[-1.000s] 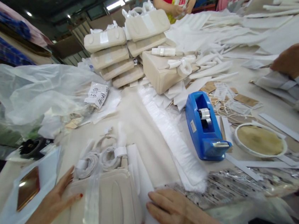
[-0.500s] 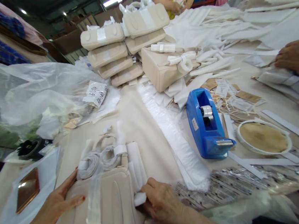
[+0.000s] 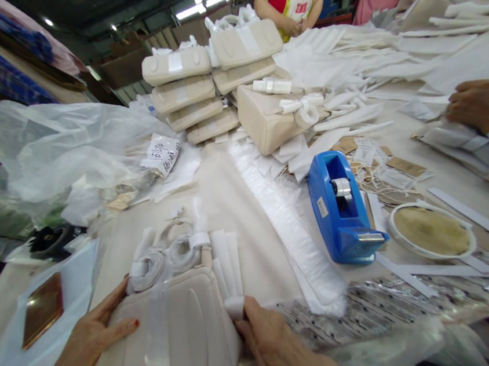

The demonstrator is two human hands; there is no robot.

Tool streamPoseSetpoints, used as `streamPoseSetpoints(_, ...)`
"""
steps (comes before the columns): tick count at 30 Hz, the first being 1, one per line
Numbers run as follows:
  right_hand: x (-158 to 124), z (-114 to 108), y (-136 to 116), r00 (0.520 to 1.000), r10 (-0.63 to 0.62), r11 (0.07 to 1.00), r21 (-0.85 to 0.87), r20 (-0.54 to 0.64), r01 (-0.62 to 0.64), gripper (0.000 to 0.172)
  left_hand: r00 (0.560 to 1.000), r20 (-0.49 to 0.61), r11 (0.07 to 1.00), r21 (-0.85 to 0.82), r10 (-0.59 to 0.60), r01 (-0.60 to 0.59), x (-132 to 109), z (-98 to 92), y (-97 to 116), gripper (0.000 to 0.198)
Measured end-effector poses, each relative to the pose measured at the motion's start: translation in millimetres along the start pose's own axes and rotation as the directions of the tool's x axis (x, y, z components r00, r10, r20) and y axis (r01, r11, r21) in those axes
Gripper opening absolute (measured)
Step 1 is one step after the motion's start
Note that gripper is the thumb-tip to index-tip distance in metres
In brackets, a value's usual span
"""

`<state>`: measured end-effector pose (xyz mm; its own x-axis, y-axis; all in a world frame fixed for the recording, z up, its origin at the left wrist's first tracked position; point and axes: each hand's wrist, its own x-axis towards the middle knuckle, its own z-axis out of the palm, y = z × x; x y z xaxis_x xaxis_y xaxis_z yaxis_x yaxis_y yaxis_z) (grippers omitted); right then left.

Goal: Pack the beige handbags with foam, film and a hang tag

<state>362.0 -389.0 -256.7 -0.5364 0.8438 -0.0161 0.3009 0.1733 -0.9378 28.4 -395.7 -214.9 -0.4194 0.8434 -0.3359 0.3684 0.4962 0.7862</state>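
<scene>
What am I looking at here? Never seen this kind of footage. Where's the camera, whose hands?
No machine here: one camera on a person's head, looking forward and down over a work table. The left hand rests flat on a cream handbag; the right hand pinches white wrapping paper at its edge. Beyond lie a blue tape dispenser, stacked wrapped bags, a clear plastic sack and paper tags. The hand at far right and the person in red are co-workers.

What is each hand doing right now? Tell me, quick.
Left hand: open, flat against the cream handbag.
Right hand: closed, pinching a white paper strip at the handbag's edge.
</scene>
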Motion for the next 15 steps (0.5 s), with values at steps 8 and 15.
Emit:
streamPoseSetpoints(8, 28, -4, -16, 0.968, 0.141, 0.922, -0.383, 0.207, -0.053, 0.022, 0.994, -0.007, 0.956, -0.276, -0.106, 0.1, 0, 4.8, -3, 0.086)
streamPoseSetpoints(15, 30, 8, -4, 0.996, 0.025, 0.943, -0.333, 0.089, 0.006, 0.016, 0.992, -0.049, 0.948, -0.301, -0.12, 0.1, -1, 6.4, -2, 0.078)
